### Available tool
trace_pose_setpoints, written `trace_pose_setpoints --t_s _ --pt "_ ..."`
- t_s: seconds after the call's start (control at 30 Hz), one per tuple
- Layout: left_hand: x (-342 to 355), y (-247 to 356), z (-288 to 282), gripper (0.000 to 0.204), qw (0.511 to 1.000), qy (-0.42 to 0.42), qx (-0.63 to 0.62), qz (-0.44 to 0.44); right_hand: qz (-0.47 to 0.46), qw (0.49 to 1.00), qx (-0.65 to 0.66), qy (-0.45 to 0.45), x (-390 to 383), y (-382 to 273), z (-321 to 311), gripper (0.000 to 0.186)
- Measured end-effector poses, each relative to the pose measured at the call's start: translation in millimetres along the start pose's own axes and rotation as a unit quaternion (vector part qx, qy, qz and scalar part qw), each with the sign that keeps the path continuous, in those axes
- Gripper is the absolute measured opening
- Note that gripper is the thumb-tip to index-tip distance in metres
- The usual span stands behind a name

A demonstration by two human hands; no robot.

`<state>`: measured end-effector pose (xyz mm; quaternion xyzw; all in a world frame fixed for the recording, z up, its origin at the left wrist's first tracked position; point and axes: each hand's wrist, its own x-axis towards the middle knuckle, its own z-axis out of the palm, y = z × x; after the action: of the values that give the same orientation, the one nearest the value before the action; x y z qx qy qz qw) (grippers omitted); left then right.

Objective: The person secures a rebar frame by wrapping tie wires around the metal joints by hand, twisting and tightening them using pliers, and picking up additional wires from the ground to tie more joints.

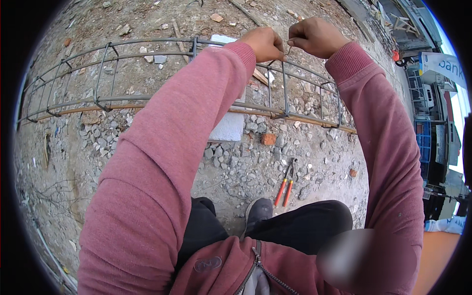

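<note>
Both my hands are out over the far side of a long rebar cage [285, 93] made of steel bars and square stirrups. My right hand [317, 37] is closed in a pinch, with a short thin wire [288, 50] poking down from its fingertips toward the far top bar. Just left of it, my left hand [264, 43] is also closed, fingertips pressed together close to that bar and the wire. What lies inside its fingers is hidden. A small gap separates the two hands.
A pale block [227, 127] lies beneath the cage. Red-handled pliers or cutters [285, 186] rest on gravel near my shoe [258, 211]. A broken brick piece [268, 139] sits among the stones. Parked vehicles and a blue crate-like frame [423, 140] stand at far right.
</note>
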<state>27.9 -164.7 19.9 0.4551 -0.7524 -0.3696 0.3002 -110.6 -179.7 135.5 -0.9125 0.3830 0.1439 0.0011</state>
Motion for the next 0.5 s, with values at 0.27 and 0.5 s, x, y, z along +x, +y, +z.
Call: trace_pose_setpoints --t_s 0.27,0.5 --pt "-8.3 21.6 -6.0 0.051 0.991 -0.016 0.034 -0.127 0.061 0.929 0.282 0.229 -175.1 -46.5 84.4 0.013" --pt "4.8 -6.5 30.3 0.034 0.986 0.147 0.08 0.016 0.447 0.81 0.358 -0.126 -356.9 -178.2 364.6 0.103"
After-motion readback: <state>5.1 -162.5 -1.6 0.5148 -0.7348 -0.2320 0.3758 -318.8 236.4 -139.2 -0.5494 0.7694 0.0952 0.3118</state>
